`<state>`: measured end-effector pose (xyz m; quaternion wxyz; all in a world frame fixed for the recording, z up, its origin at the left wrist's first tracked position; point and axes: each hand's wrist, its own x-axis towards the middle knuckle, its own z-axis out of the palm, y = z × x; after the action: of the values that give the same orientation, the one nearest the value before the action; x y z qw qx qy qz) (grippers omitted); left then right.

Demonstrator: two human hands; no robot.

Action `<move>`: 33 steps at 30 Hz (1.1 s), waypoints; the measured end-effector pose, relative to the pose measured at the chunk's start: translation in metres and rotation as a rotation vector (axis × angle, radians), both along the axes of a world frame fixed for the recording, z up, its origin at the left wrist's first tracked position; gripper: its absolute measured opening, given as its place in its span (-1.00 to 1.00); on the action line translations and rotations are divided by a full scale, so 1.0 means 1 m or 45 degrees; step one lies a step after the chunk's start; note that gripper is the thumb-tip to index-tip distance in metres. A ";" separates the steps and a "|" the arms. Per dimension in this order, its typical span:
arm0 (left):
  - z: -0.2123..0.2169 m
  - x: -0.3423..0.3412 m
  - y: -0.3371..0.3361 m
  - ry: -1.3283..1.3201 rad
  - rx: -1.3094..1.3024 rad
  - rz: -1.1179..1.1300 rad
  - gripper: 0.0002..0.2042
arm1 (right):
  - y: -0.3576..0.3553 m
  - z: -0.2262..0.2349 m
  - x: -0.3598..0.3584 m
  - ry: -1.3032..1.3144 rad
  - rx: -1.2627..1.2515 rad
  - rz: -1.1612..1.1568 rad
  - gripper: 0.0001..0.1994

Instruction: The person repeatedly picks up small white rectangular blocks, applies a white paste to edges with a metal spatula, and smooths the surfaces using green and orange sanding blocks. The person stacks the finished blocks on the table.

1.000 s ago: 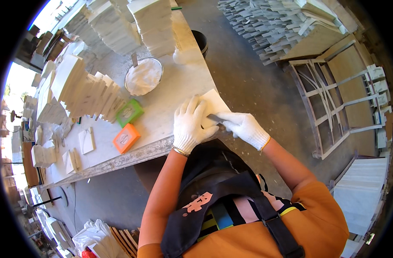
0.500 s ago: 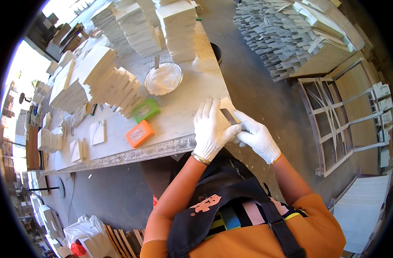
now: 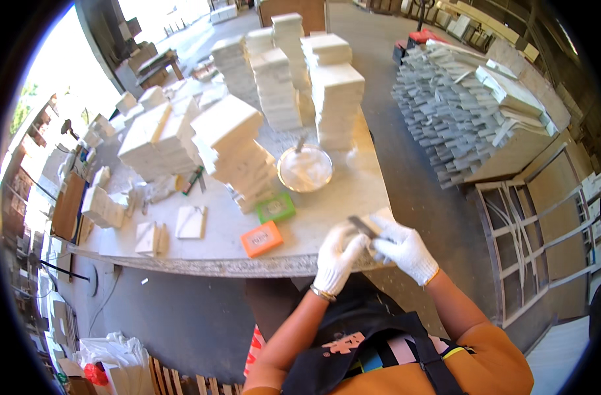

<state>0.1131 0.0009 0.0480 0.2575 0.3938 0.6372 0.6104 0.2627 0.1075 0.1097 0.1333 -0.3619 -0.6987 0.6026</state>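
Observation:
My right hand (image 3: 409, 252), in a white knit glove, closes its fingers around one end of a dark, flat, blade-like strip (image 3: 362, 226). The strip slants up and left across the gap between my hands. My left hand (image 3: 339, 257), gloved alike, is half bent beside it, thumb apart from the fingers. Behind the right fingers a pale, flat piece (image 3: 383, 214) shows at the table's corner; whether it is held or lying there is hidden. Left of the hands, on the table, are an orange box (image 3: 261, 239) and a green box (image 3: 275, 208).
A bowl of white powder (image 3: 305, 170) with a tool in it stands on the table (image 3: 300, 234). Tall stacks of white marble tiles (image 3: 337, 105) rise behind it. Loose tiles (image 3: 191, 222) lie left. Beyond the right edge are a pile of grey-white strips (image 3: 439, 118) and a metal frame (image 3: 495, 263).
The view has shifted, so the table sits lower and further right. My left hand has gone from flat and spread to half bent, and the dark strip now shows more clearly between my hands.

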 end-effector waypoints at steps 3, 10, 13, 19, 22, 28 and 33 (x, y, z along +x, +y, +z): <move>0.012 -0.008 -0.007 -0.809 0.021 -0.188 -0.71 | -0.006 -0.009 -0.026 0.145 0.586 0.276 -0.48; 0.000 -0.058 -0.061 -0.823 0.071 0.411 -0.70 | 0.002 0.040 -0.079 -0.026 0.359 0.310 -0.52; -0.004 -0.057 -0.077 -0.765 0.094 0.398 -0.69 | 0.036 0.016 -0.111 -0.025 0.701 0.205 -0.60; 0.001 -0.038 -0.089 -0.302 -0.096 0.120 -0.74 | 0.088 -0.027 -0.198 -0.369 1.367 0.359 -0.75; -0.001 -0.031 -0.089 0.151 -0.097 0.038 -0.70 | 0.084 -0.029 -0.219 -0.589 1.356 0.477 -0.75; -0.006 -0.024 -0.084 0.641 -0.192 0.035 -0.45 | 0.090 -0.021 -0.170 -0.349 1.246 0.343 -0.60; -0.021 -0.015 -0.066 0.726 -0.207 -0.027 -0.32 | 0.098 -0.013 -0.040 -0.536 0.995 0.057 -0.52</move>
<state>0.0984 -0.0648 0.0274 0.1050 0.5343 0.7264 0.4194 0.2223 0.2055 0.0968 0.1019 -0.3839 -0.8936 0.2092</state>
